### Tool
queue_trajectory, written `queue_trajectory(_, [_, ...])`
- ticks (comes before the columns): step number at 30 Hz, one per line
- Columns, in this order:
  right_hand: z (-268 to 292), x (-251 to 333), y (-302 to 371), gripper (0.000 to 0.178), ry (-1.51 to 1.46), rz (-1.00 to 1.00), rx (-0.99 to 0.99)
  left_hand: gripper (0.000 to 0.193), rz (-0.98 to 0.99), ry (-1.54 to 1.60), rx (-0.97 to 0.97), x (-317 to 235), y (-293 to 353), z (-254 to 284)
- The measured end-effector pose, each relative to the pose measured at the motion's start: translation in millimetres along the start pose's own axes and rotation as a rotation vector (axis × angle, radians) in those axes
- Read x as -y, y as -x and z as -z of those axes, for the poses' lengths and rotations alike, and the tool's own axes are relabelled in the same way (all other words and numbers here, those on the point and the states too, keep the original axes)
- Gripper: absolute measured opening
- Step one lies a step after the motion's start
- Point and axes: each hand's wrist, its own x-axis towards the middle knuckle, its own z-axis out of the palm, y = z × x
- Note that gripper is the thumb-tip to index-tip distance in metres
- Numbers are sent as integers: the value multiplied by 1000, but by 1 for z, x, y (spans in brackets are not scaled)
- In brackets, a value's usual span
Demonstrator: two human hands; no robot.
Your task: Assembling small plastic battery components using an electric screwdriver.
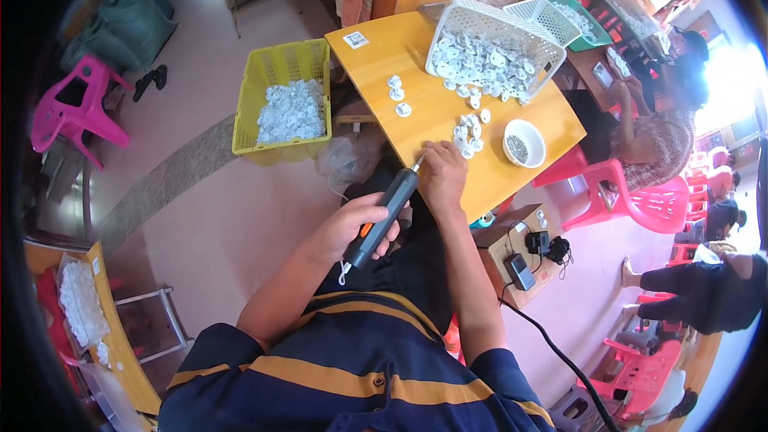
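A dark electric screwdriver (394,206) with an orange switch is gripped in my left hand (356,228), its bit slanting up toward the table edge. At the bit's tip my right hand (444,174) is closed in a pinch; whatever its fingers hold is hidden. Just beyond that hand lies a small cluster of white round plastic parts (467,134) on the wooden table (424,124). A white bowl (538,146) of tiny grey metal pieces, perhaps screws, stands to the right. Three similar white parts (397,94) form a row near the left table edge.
A tilted white basket (552,60) spills white parts onto the table's far end. On the floor at left is a yellow crate (242,124) holding more. A wooden box (512,264) carries black adapters and a cable at right. Another person (652,132) sits by a pink chair (656,200).
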Motion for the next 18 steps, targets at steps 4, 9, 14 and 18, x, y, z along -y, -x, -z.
queue_trajectory(4, [-18,6,-24,12,-102,-52,105,33,4,4,-19,5,0,4])
queue_trajectory(9, [-22,-20,-37,22,-147,-178,-38,32,9,-3,-31,3,0,5])
queue_trajectory(14, [38,-71,-48,17,-52,-321,-120,31,14,-18,-30,8,-3,8])
queue_trajectory(18, [82,-120,-53,12,61,-409,-35,25,36,-25,-24,18,-9,8])
